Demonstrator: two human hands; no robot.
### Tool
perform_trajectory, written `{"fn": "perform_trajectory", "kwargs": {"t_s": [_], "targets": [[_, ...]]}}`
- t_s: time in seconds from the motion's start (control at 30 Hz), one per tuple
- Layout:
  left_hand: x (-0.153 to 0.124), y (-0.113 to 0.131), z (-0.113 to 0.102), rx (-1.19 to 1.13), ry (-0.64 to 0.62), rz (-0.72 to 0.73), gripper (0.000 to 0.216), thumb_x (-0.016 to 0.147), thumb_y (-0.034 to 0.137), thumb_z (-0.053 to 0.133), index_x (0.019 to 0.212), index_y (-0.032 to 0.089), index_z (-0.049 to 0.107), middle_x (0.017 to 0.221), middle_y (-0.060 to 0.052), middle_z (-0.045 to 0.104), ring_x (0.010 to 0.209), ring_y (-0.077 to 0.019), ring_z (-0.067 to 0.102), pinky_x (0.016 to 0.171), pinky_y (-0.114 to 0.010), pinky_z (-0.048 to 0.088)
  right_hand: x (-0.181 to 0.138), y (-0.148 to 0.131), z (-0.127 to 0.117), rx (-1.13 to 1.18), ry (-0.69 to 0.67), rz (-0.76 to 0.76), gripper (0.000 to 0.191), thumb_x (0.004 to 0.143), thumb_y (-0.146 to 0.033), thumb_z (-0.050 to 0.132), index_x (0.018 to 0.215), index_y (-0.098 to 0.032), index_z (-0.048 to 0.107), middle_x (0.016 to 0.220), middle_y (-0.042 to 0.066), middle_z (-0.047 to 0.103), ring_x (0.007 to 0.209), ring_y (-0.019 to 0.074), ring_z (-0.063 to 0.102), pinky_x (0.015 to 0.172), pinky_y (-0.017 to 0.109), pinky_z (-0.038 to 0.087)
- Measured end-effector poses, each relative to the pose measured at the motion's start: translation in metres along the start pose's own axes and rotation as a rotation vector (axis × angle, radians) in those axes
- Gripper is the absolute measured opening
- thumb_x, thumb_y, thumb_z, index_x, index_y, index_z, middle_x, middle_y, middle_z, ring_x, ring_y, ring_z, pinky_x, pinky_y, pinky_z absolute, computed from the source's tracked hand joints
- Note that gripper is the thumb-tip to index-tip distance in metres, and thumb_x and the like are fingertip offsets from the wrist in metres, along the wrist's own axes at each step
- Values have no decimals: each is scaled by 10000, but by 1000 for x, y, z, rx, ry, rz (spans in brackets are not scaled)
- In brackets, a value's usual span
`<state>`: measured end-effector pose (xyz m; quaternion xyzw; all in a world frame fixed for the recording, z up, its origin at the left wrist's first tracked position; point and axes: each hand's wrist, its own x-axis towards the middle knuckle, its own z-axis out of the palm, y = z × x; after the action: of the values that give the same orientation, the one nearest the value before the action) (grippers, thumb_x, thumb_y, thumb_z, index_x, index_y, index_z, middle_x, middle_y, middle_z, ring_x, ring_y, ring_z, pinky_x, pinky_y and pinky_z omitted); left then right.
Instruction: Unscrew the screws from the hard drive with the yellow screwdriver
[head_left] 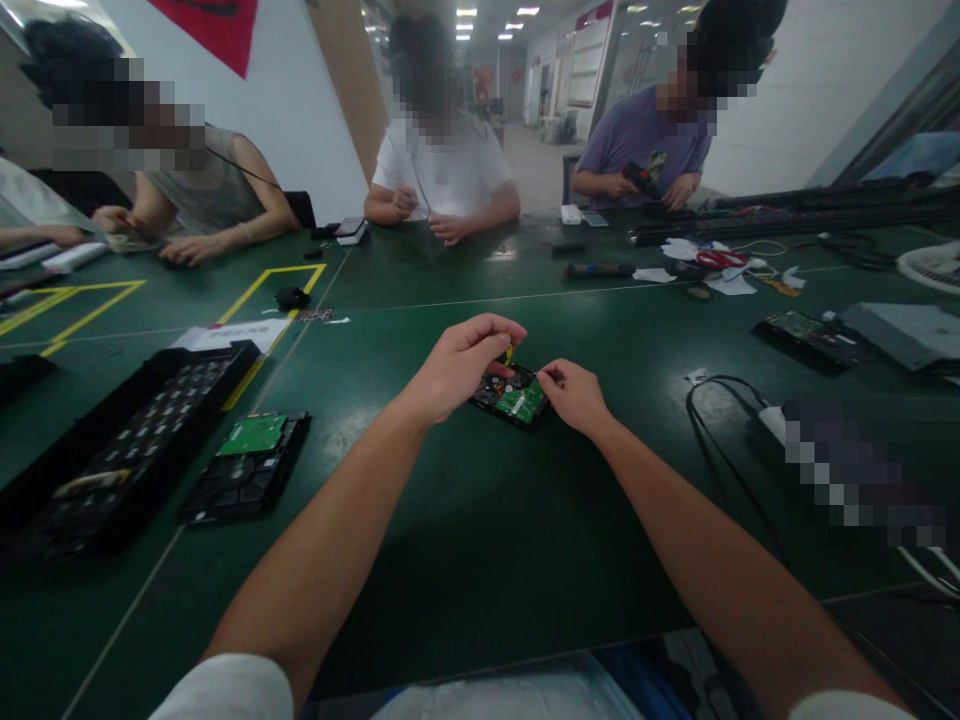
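Note:
In front of me on the green table lies a hard drive (523, 402) with its green circuit board facing up. My left hand (463, 365) is closed around a short yellow-and-black screwdriver (509, 353), held upright over the drive's far part; its tip is hidden. At the drive's right edge, the fingers of my right hand (576, 395) are pinched together and touch its corner. Whether something small is between those fingertips, I cannot tell. A second hard drive (247, 462), also board side up, rests to the left of my left forearm.
A long black tray (127, 450) with rows of small slots stands at far left. Over on the right are another drive (810, 338), a grey metal box (911, 335) and a black cable (709, 435). Several people sit working across the table. A dark cylinder (598, 271) lies mid-table.

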<state>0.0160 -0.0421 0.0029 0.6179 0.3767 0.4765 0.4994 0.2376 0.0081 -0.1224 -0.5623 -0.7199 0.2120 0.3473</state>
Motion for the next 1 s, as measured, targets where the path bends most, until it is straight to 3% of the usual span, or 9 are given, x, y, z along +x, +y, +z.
{"fn": "perform_trajectory", "kwargs": {"t_s": [0.2,0.47,0.87,1.0], "targets": [[-2,3,0,114,-29,58,256,915,410,691,1001,178,756,1079,-67,710,857,-150,618,689,-249,554,0,-1,0,2,-4,13,178,944,-368,613,922,-226,718,920,41,744,795,191,648,730,313,475],[-4,7,1,108,-50,25,242,913,330,675,1103,185,713,976,-51,689,797,-137,611,649,-236,512,-1,-3,-2,-12,-15,1,179,950,-362,610,952,-222,721,941,47,743,820,196,651,747,318,481],[-4,9,5,-48,35,-54,80,933,237,557,995,187,563,1036,-91,742,997,-210,691,642,-257,522,0,-2,-2,-16,-12,20,188,948,-374,613,959,-222,724,924,42,741,795,190,649,725,317,473],[-3,8,4,-12,26,-45,88,929,262,580,967,185,600,1072,-89,733,998,-203,678,662,-261,524,0,-3,-3,-20,-14,14,186,944,-375,615,942,-223,722,922,41,741,790,190,648,722,318,473]]}}
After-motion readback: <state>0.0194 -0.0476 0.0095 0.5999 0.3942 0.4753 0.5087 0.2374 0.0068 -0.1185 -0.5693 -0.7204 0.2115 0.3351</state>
